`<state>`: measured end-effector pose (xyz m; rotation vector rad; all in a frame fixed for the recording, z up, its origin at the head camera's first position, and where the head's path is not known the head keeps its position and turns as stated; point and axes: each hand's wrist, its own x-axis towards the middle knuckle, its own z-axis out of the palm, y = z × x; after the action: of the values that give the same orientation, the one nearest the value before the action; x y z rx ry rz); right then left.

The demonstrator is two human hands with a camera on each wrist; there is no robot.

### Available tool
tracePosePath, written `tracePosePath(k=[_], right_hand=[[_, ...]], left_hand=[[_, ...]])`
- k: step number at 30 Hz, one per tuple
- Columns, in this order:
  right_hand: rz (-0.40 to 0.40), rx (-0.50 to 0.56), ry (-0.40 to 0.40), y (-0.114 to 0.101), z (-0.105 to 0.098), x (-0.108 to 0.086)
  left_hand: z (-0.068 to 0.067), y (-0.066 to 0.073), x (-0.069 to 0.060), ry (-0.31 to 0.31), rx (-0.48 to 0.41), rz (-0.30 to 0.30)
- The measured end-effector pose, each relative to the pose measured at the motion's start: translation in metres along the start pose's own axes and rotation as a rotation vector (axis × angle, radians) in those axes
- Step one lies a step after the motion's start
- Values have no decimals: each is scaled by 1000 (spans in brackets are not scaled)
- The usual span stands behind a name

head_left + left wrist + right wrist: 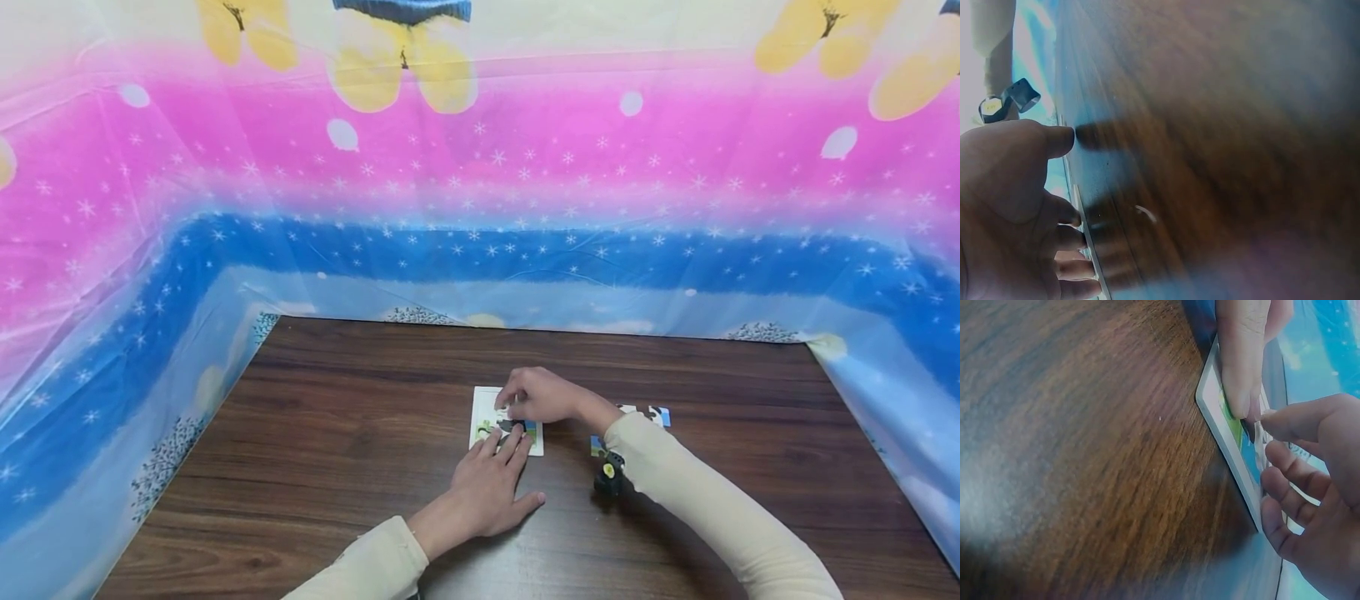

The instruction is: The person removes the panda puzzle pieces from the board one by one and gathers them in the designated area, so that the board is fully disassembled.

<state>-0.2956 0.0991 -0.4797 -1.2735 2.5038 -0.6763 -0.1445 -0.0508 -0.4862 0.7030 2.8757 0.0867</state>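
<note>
A white-framed puzzle board lies on the table, its picture partly filled with green, blue and dark pieces. My left hand rests flat with its fingertips on the board's lower part, thumb out to the side over the wood. Above the board's upper right, my right hand bends its fingers and pinches a small light puzzle piece at the picture surface. In the right wrist view the left fingers press the board beside that piece, whose outline is mostly hidden by fingertips.
Loose puzzle pieces lie right of the board, partly behind the right forearm, with another piece near the wrist camera. The brown wooden table meets a pink and blue patterned cloth at its back and sides.
</note>
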Motion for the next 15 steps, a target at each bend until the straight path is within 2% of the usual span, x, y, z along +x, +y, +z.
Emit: tracePosePath(k=[6, 15], right_hand=[[18, 32, 14, 2, 1, 1], [60, 99, -8, 2, -1, 1]], left_hand=[[-2, 0, -1, 6, 22, 5], [-2, -1, -1, -2, 19, 10]])
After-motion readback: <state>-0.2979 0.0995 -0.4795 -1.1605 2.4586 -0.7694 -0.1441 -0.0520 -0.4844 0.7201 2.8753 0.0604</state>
